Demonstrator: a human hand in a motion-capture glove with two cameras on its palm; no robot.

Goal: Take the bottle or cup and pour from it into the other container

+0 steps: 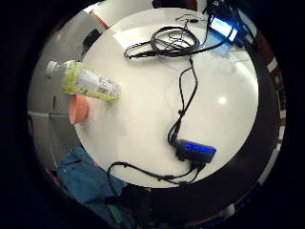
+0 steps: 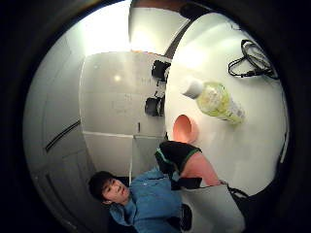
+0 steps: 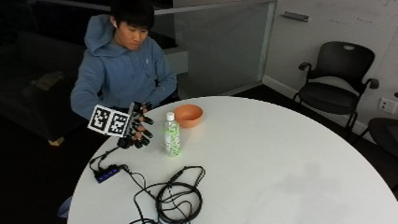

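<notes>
A clear plastic bottle (image 3: 172,135) with a white cap and a green-yellow label stands upright on the round white table (image 3: 280,158), near the person's edge. Just behind it sits an empty orange bowl (image 3: 188,115). My gloved right hand (image 3: 140,127) hovers a short way beside the bottle, palm toward it, with fingers relaxed and holding nothing. A gap shows between the fingers and the bottle. Both palm views show the bottle (image 1: 88,81) (image 2: 216,100) next to the bowl (image 1: 78,109) (image 2: 183,128), at some distance from the palm.
A coil of black cable (image 3: 177,196) lies near the table's front edge. It leads to a small hub with blue lights (image 3: 107,173) at the rim below my hand. Black chairs (image 3: 336,84) stand beyond the table on the far side.
</notes>
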